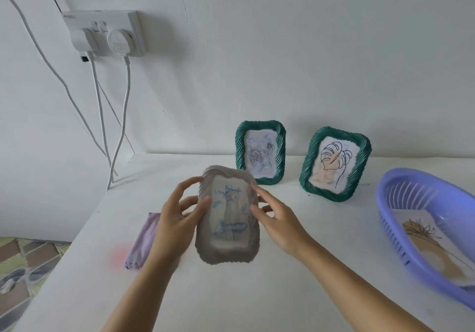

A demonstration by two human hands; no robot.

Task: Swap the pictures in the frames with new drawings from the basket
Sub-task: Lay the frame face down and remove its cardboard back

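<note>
I hold a grey ribbed picture frame upright above the white table, its front showing a blue-lined drawing. My left hand grips its left edge, thumb on the front. My right hand holds the right edge with fingers curled round it. Two green twisted-rim frames stand at the wall: one with a rose picture, one with a leaf drawing. A purple plastic basket at the right holds a drawing of a brown shape with dark lines.
A lilac cloth lies on the white table left of the held frame. A wall socket with two plugs and hanging white cables is at the upper left. Patterned floor shows beyond the table's left edge.
</note>
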